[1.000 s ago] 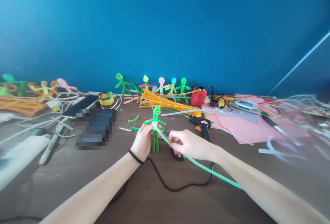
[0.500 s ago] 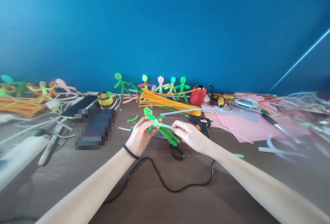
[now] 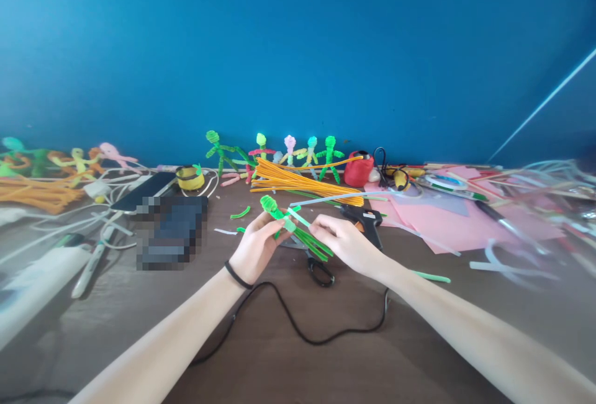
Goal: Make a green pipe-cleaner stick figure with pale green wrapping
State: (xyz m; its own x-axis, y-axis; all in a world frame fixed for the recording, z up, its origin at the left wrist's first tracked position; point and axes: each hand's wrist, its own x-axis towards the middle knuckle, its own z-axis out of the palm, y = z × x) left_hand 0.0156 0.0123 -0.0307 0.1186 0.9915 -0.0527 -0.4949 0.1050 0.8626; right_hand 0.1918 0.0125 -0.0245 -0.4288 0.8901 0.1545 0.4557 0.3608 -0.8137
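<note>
We are holding a green fuzzy-stem figure (image 3: 276, 210) in our left hand (image 3: 256, 242), its fingers closing around the body while its head is leaning far-left and its legs are pointing near-right, above the table (image 3: 288, 379). Our right hand (image 3: 347, 242) is pinching a pale green strip (image 3: 298, 216) between thumb and forefinger, the fingertips meeting on it; we cannot tell how its lower fingers are curling. A pale green band is circling the figure's middle. Another pale length (image 3: 433, 277) is showing beyond our right forearm; we cannot tell whether it is joining the strip.

Below the figure, scissors (image 3: 320, 272) are lying with a black handle towards us, and a black cord (image 3: 316, 344) is winding on the near side. A glue gun (image 3: 369, 223) is resting to the right, beside pink paper (image 3: 433, 230). Farther off, an orange bundle of stems (image 3: 302, 183) is lying before small figures standing against the blue wall (image 3: 298, 50). A yellow roll (image 3: 190, 179) is sitting far left.
</note>
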